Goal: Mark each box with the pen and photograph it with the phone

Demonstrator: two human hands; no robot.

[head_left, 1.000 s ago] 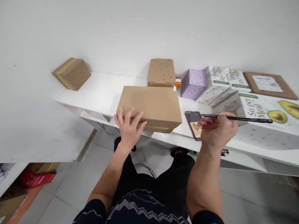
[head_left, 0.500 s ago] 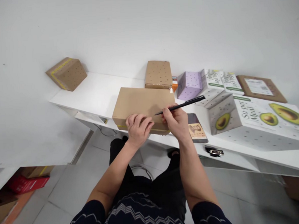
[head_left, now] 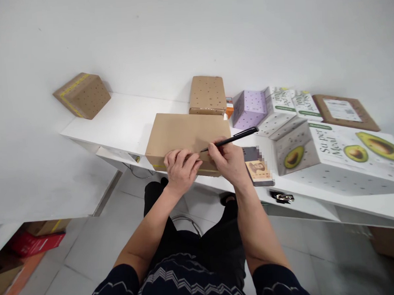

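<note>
A plain brown cardboard box (head_left: 189, 130) lies on the white shelf in front of me, with yellow tape along its near side. My left hand (head_left: 182, 168) is closed over the near top edge of this box, fingers bent and side by side. Between the thumb and fingers of my right hand (head_left: 229, 161) is a black pen (head_left: 238, 137). Its tip points down at the box top, close to my left fingertips; whether it touches the cardboard I cannot tell. Beside my right wrist lies a dark flat object (head_left: 263, 181) with an orange portrait picture on it.
Behind stands a speckled brown box (head_left: 207, 93); another brown box (head_left: 93, 100) with yellow tape sits far left. To the right are a lilac box (head_left: 251, 107), white avocado-print boxes (head_left: 346, 157) and a labelled parcel (head_left: 367, 116). A metal latch (head_left: 284, 198) marks the shelf's front edge.
My right hand and the pen have shifted slightly left, bringing the tip nearer my left fingers. The left hand keeps its hold on the box edge. The view has tilted slightly.
</note>
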